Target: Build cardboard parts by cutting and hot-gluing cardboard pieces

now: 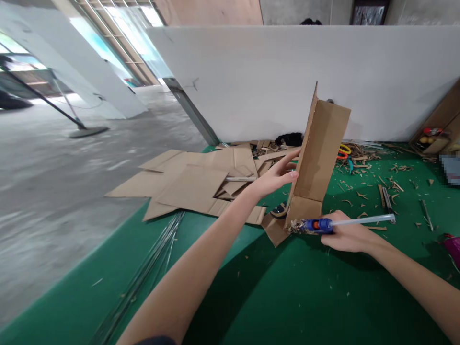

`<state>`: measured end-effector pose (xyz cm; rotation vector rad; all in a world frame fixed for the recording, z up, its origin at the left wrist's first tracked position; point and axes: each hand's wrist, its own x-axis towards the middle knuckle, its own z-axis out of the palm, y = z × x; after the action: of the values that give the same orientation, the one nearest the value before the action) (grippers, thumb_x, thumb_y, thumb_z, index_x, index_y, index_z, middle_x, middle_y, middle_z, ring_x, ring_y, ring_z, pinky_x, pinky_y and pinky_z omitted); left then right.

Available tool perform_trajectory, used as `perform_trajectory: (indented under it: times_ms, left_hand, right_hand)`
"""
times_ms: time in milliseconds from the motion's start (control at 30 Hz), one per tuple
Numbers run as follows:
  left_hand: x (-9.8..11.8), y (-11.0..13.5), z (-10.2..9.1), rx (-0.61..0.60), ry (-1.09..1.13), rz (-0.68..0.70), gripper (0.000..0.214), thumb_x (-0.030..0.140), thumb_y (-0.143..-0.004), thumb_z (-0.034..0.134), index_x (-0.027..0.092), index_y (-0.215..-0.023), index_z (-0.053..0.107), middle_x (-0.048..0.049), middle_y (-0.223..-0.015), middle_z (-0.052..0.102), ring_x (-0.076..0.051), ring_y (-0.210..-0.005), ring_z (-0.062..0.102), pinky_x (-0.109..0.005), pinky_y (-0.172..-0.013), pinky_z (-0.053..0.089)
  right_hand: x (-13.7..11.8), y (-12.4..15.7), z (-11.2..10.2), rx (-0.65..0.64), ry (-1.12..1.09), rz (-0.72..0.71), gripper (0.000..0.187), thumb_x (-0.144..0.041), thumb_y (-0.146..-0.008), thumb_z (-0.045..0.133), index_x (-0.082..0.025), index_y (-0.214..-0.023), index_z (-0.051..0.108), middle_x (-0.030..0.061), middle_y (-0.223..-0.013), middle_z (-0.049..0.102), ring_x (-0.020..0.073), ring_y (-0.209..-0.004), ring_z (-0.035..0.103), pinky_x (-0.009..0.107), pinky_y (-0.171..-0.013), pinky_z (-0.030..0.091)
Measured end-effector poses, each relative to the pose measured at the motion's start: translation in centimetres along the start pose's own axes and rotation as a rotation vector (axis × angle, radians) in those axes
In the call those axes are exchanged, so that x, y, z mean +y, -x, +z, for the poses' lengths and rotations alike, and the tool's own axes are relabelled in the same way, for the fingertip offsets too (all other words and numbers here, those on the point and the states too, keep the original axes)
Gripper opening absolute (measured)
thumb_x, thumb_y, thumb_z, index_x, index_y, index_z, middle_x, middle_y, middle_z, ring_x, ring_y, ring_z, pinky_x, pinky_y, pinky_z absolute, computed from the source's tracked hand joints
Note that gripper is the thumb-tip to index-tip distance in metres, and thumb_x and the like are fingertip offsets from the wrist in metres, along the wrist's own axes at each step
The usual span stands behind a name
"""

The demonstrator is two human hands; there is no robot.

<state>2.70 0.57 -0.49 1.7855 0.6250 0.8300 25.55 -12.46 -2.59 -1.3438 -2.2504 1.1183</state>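
Note:
A tall folded cardboard piece [318, 153] with an L-shaped channel form stands upright before me, tilted slightly right. My left hand [278, 175] steadies its left panel, fingers extended along the outer side and thumb at the edge; the fingertips are partly hidden. My right hand [347, 235] grips a blue hot glue gun [319, 225], with a long translucent glue stick [362, 220] sticking out of its back. Shreds of cardboard cling around the gun's nozzle, which is close to the lower left corner of the cardboard. A roll of dark tape [279, 211] lies just behind that corner.
Flat cardboard sheets [194, 184] are piled at left, near a bundle of thin wires [154, 263]. Scraps, a utility knife [388, 200], yellow-handled scissors [345, 149] and a purple item [453, 249] lie to the right. A white panel [251, 81] closes off the back.

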Motion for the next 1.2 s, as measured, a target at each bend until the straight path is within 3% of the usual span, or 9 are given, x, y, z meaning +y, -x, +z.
perform_trajectory:
  times_ms: [167, 300, 400, 533, 633, 767, 1000, 1200]
  left_hand:
    - [0.0, -0.1, 0.0, 0.001, -0.004, 0.014, 0.093, 0.068, -0.077, 0.067, 0.028, -0.153, 0.033, -0.0131, -0.138, 0.059, -0.037, -0.127, 0.053, -0.049, -0.101, 0.046]
    - [0.0, -0.1, -0.3, 0.038, -0.015, 0.031, 0.096, 0.070, -0.076, 0.067, 0.025, -0.153, 0.032, -0.0145, -0.138, 0.059, -0.038, -0.126, 0.054, -0.050, -0.102, 0.045]
    - [-0.4, -0.2, -0.7, 0.088, -0.019, 0.018, 0.096, 0.070, -0.076, 0.066, 0.027, -0.154, 0.031, -0.0146, -0.138, 0.058, -0.037, -0.125, 0.055, -0.049, -0.100, 0.047]
    - [-1.1, -0.4, -0.9, 0.167, -0.022, 0.001, 0.094, 0.070, -0.076, 0.066, 0.028, -0.153, 0.031, -0.0141, -0.132, 0.061, -0.033, -0.117, 0.060, -0.047, -0.096, 0.048]
    - [-1.2, -0.6, -0.5, 0.211, -0.012, -0.002, 0.095, 0.069, -0.076, 0.067, 0.027, -0.152, 0.030, -0.0141, -0.130, 0.062, -0.032, -0.114, 0.061, -0.047, -0.094, 0.049]
    - [-1.2, -0.6, 0.1, 0.273, 0.006, 0.007, 0.095, 0.068, -0.077, 0.067, 0.025, -0.152, 0.029, -0.0156, -0.129, 0.061, -0.032, -0.115, 0.061, -0.047, -0.094, 0.050]
    - [-2.8, -0.8, 0.7, 0.172, 0.045, 0.148, 0.098, 0.070, -0.075, 0.068, 0.030, -0.154, 0.024, -0.0151, -0.141, 0.054, -0.032, -0.122, 0.058, -0.045, -0.097, 0.049]
    - [-3.4, -0.3, 1.9, 0.142, 0.068, 0.114, 0.109, 0.067, -0.071, 0.074, 0.031, -0.156, 0.016, -0.0173, -0.139, 0.052, -0.032, -0.114, 0.062, -0.047, -0.092, 0.052]
  right_hand:
    - [1.0, 0.2, -1.3, 0.035, 0.117, -0.176, 0.020, -0.015, -0.074, 0.056, -0.019, -0.092, 0.065, 0.0019, -0.078, 0.066, 0.0155, -0.066, 0.057, 0.024, -0.063, 0.037]
    - [1.5, 1.1, -4.3, 0.047, 0.426, -0.239, 0.008, -0.023, -0.083, 0.057, -0.020, -0.086, 0.064, 0.0033, -0.076, 0.066, 0.0173, -0.068, 0.058, 0.026, -0.063, 0.033]
    - [1.8, 2.2, -6.8, 0.107, 0.649, -0.125, 0.011, -0.028, -0.087, 0.056, -0.021, -0.091, 0.064, 0.0055, -0.082, 0.070, 0.0208, -0.073, 0.062, 0.028, -0.063, 0.032]
    - [3.5, 3.0, -8.6, 0.279, 0.863, 0.184, 0.021, -0.024, -0.084, 0.057, -0.022, -0.105, 0.062, 0.0069, -0.088, 0.071, 0.0245, -0.076, 0.063, 0.030, -0.061, 0.033]
    - [5.7, 3.0, -8.5, 0.347, 0.965, 0.340, 0.031, -0.021, -0.085, 0.053, -0.015, -0.115, 0.058, 0.0138, -0.100, 0.068, 0.0293, -0.090, 0.063, 0.032, -0.066, 0.039]
    - [8.2, 2.5, -7.7, 0.357, 1.011, 0.372, 0.041, -0.025, -0.090, 0.046, -0.007, -0.126, 0.052, 0.0221, -0.113, 0.061, 0.0349, -0.106, 0.056, 0.039, -0.079, 0.043]
    - [9.0, 1.9, -7.2, 0.398, 0.993, 0.333, 0.034, -0.025, -0.087, 0.050, -0.011, -0.116, 0.056, 0.0180, -0.109, 0.057, 0.0326, -0.103, 0.053, 0.038, -0.080, 0.043]
    - [8.9, 1.9, -7.3, 0.442, 1.002, 0.309, 0.029, -0.024, -0.084, 0.052, -0.013, -0.111, 0.056, 0.0159, -0.106, 0.057, 0.0311, -0.099, 0.053, 0.037, -0.079, 0.042]
